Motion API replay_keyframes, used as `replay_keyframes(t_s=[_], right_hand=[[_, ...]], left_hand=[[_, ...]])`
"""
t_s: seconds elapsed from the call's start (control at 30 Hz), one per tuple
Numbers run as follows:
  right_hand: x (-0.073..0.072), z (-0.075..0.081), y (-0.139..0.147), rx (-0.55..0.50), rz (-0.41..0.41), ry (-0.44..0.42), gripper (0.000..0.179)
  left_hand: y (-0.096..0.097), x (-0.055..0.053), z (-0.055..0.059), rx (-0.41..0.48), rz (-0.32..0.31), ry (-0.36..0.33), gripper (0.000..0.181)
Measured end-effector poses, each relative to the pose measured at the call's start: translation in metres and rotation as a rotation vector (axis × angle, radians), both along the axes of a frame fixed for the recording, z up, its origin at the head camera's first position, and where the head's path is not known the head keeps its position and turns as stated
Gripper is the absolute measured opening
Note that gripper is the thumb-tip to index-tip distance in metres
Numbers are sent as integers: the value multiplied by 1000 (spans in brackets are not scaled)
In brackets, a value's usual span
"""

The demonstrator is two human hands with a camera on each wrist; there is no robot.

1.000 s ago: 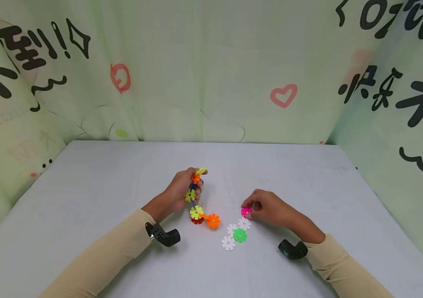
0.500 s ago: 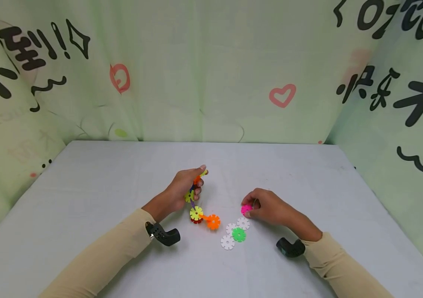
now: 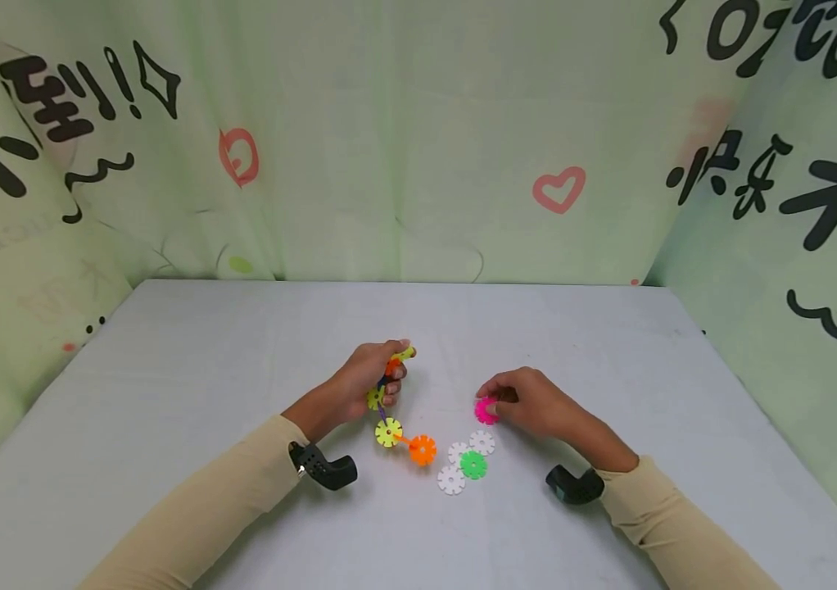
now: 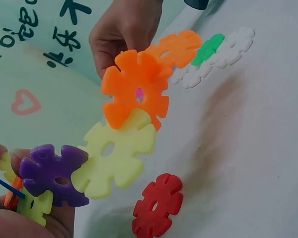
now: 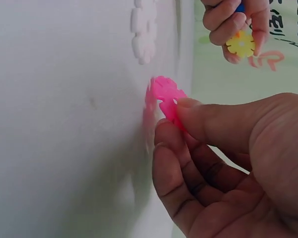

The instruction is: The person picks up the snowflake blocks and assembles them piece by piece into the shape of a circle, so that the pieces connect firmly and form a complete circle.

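From the head, we look forward and down over the white table [image 3: 573, 336] to the green curtain [image 3: 404, 164], with the left hand [image 3: 358, 383] and right hand [image 3: 532, 401] at middle distance. At the left wrist we sit close to the linked discs [image 4: 121, 161], facing the right hand. At the right wrist, turned sideways, we are close to the pink disc [image 5: 164, 89], facing the left hand. Both wrist views share the white discs [image 4: 241, 39].

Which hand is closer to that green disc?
Right. The right hand, pinching a pink disc, is beyond and right of the green disc; the left hand, gripping joined discs, is farther off, beyond and left.
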State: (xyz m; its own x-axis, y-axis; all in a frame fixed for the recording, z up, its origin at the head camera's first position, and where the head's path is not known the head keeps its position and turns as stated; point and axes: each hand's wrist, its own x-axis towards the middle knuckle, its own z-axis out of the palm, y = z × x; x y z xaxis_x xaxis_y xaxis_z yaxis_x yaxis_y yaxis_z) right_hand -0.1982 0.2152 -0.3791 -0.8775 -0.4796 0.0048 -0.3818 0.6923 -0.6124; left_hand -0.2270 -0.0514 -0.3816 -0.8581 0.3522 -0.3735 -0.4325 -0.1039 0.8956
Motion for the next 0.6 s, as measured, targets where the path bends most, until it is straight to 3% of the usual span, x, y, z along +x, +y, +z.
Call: replay_keyframes(t_s=[0.3, 0.6], right_hand=[[-9, 3, -9, -78, -104, 67, 16], [-17, 8, -27, -214, -111, 15, 17]], left_hand=[[2, 1, 1, -48, -58, 6, 42], [1, 2, -2, -75, -79, 35, 38]])
